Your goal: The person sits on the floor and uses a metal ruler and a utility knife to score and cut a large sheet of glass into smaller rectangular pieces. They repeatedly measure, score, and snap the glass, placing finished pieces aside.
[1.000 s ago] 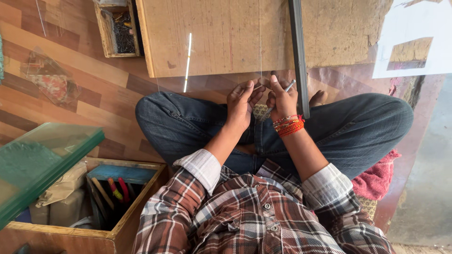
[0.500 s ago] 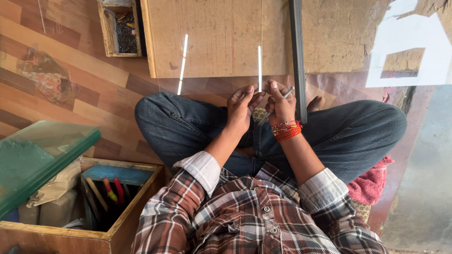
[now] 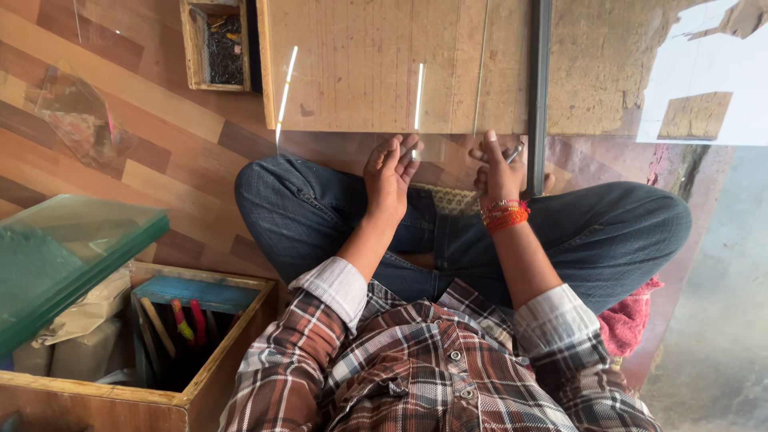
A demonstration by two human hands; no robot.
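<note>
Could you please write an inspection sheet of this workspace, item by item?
Surface: wooden board lying on a wood-pattern floor, a dark bar along its right side.
Job's things: clear glass strip, upright, at the left hand; small metal tool in the right hand.
Clutter: open wooden toolbox with coloured handles inside; small tray of dark bits; thick green-edged glass pane; second glass strip; red cloth.
Grippers: both hands raised over the lap, apart; bracelets on the right wrist.
Cables: nothing seen.
Surroundings: person sits cross-legged on the floor; rough wall.
</note>
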